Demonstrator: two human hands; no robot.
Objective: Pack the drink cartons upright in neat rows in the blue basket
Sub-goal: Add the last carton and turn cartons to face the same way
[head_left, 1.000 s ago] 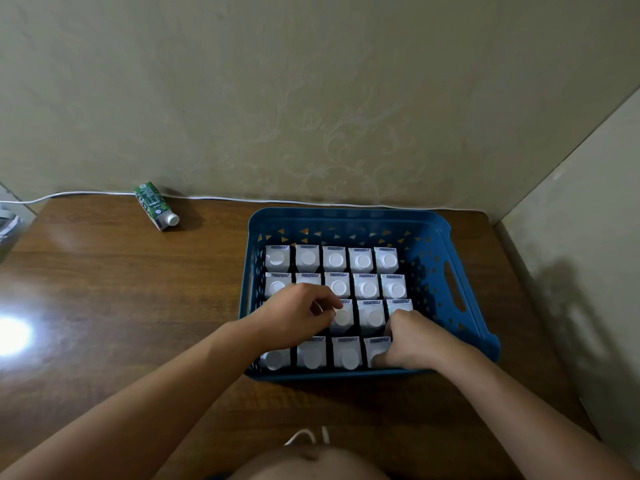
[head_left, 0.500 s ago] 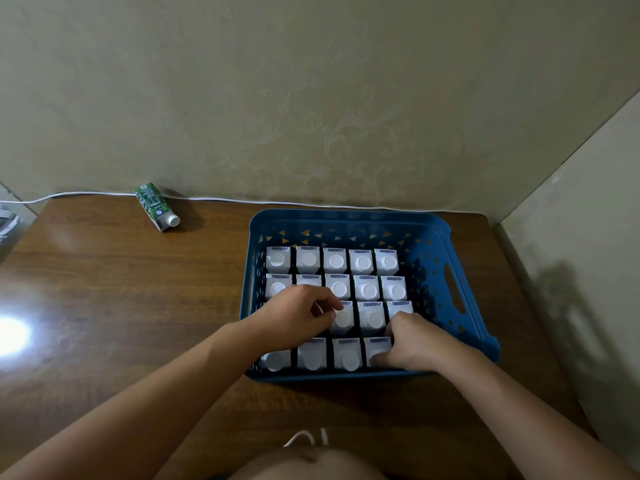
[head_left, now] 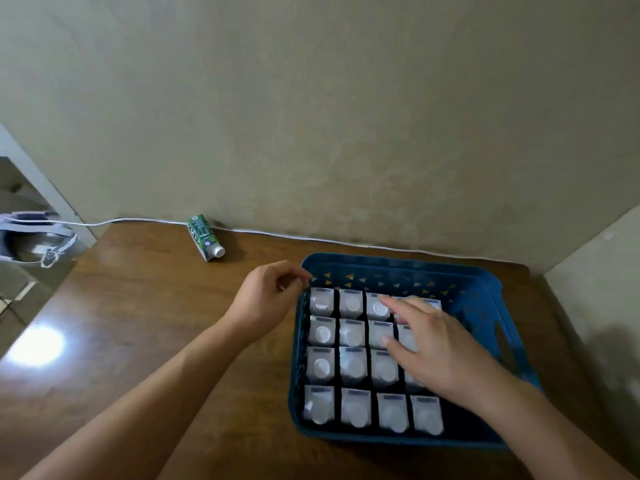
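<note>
A single wide-angle view is taken from head height, angled forward and down over a wooden table toward the wall behind it. The blue basket is framed close, right of centre and low, with both forearms entering from the bottom edge and the left hand and right hand seen from above. Lines are bowed at the edges by the lens; no second view is supplied, so nothing is shared.

No text can be read. The cartons in the basket carry small dark printed strips on top, too blurred to make out, and the print on the green carton on the table is too small.
</note>
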